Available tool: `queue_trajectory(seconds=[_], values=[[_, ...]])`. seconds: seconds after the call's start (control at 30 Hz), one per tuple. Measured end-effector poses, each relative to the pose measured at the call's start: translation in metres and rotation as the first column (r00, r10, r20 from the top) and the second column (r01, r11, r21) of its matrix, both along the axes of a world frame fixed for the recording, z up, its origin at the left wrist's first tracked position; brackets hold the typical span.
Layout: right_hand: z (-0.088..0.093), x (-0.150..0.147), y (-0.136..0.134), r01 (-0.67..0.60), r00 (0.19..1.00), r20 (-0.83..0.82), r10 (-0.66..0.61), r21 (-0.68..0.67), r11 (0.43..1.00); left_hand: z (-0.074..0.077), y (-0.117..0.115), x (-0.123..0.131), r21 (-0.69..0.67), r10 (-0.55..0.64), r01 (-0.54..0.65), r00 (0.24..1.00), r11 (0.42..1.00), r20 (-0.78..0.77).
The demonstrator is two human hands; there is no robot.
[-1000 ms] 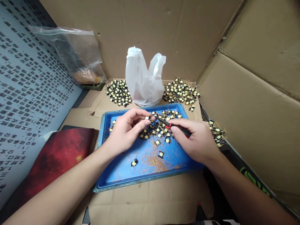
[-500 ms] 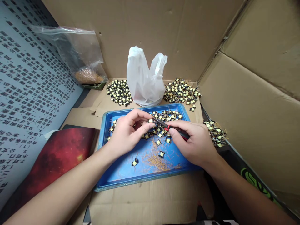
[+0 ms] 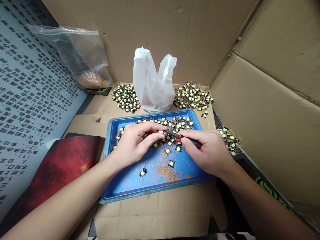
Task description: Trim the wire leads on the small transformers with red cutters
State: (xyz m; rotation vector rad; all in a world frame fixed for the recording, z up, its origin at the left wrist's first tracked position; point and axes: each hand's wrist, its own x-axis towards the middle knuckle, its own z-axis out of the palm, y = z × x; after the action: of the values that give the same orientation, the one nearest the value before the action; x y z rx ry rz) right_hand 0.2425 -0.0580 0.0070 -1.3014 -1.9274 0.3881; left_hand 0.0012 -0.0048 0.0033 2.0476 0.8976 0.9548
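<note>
Between the thumb and forefinger of my left hand (image 3: 136,141) is a small transformer (image 3: 161,132), black with a yellow-taped middle. My right hand (image 3: 206,148) is closed round the red and black handles of a pair of cutting pliers (image 3: 178,136). The tool's dark jaws point left and meet the transformer's edge at my left fingertips; whether they are parted is too small to tell. Under both hands lies a blue tray (image 3: 120,195). Many more transformers with copper wire ends fill its far half, and a heap of loose wire clippings (image 3: 167,173) lies toward its front.
Behind the tray stands a white plastic bag (image 3: 153,86), between a left pile (image 3: 126,97) and a right pile (image 3: 193,96) of transformers. Another pile (image 3: 228,140) lies right of the tray. A clear zip bag (image 3: 92,78) holds copper-coloured clippings. Cardboard walls (image 3: 200,40) enclose the back and right.
The transformer in my left fingers has tilted, showing less of its yellow side. My left forefinger reaches slightly farther right over it. The whole view has shifted a little.
</note>
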Motion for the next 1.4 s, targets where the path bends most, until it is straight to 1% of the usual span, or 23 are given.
queue_trajectory(seconds=[0.13, 0.33, 0.53, 0.6, 0.77, 0.87, 0.93, 1.03, 1.1, 1.2, 1.27, 1.33, 1.4], values=[[0.002, 0.002, -0.001, -0.028, 1.000, 0.012, 0.028, 0.007, 1.000, 0.000, 0.001, -0.001, -0.105, -0.035, 0.041, 0.998, 0.994, 0.060], [0.004, 0.005, 0.000, -0.050, 0.998, 0.027, 0.050, -0.001, 0.999, 0.001, 0.002, -0.002, -0.210, -0.075, 0.096, 0.991, 0.973, 0.110], [0.003, 0.004, 0.001, -0.041, 0.999, 0.003, 0.041, 0.008, 0.999, 0.000, 0.002, 0.003, -0.360, -0.073, 0.171, 0.960, 0.917, 0.270], [0.001, 0.004, 0.002, -0.028, 1.000, -0.003, 0.028, 0.022, 0.999, -0.001, 0.003, 0.004, -0.378, -0.079, 0.198, 0.948, 0.904, 0.308], [-0.004, 0.003, 0.003, 0.036, 0.998, -0.058, -0.031, 0.077, 0.996, -0.003, 0.006, 0.005, -0.349, -0.066, 0.217, 0.915, 0.911, 0.398], [-0.006, 0.002, 0.003, 0.080, 0.993, -0.096, -0.070, 0.099, 0.992, -0.006, 0.006, 0.005, -0.328, -0.079, 0.245, 0.891, 0.912, 0.447], [-0.006, 0.002, 0.003, 0.072, 0.993, -0.097, -0.061, 0.117, 0.991, -0.008, 0.005, 0.005, -0.304, -0.094, 0.258, 0.881, 0.917, 0.464], [-0.005, 0.001, 0.003, 0.015, 0.997, -0.078, -0.004, 0.130, 0.991, -0.008, 0.005, 0.006, -0.257, -0.115, 0.256, 0.880, 0.932, 0.461], [-0.005, 0.002, 0.004, -0.028, 0.996, -0.078, 0.036, 0.107, 0.994, -0.007, 0.005, 0.005, -0.203, -0.120, 0.227, 0.893, 0.953, 0.434], [-0.006, 0.002, 0.005, -0.062, 0.994, -0.083, 0.069, 0.076, 0.995, -0.007, 0.007, 0.003, -0.066, -0.107, 0.139, 0.929, 0.988, 0.355], [-0.007, 0.002, 0.005, -0.064, 0.995, -0.076, 0.069, 0.063, 0.996, -0.007, 0.008, 0.002, 0.016, -0.089, 0.088, 0.948, 0.996, 0.305], [-0.007, 0.001, 0.004, -0.060, 0.995, -0.073, 0.062, 0.028, 0.998, -0.007, 0.008, 0.001, 0.062, -0.069, 0.054, 0.958, 0.997, 0.277], [-0.007, 0.000, 0.003, -0.087, 0.993, -0.083, 0.084, -0.030, 0.996, -0.007, 0.007, 0.000, 0.096, -0.055, 0.031, 0.965, 0.995, 0.257]])
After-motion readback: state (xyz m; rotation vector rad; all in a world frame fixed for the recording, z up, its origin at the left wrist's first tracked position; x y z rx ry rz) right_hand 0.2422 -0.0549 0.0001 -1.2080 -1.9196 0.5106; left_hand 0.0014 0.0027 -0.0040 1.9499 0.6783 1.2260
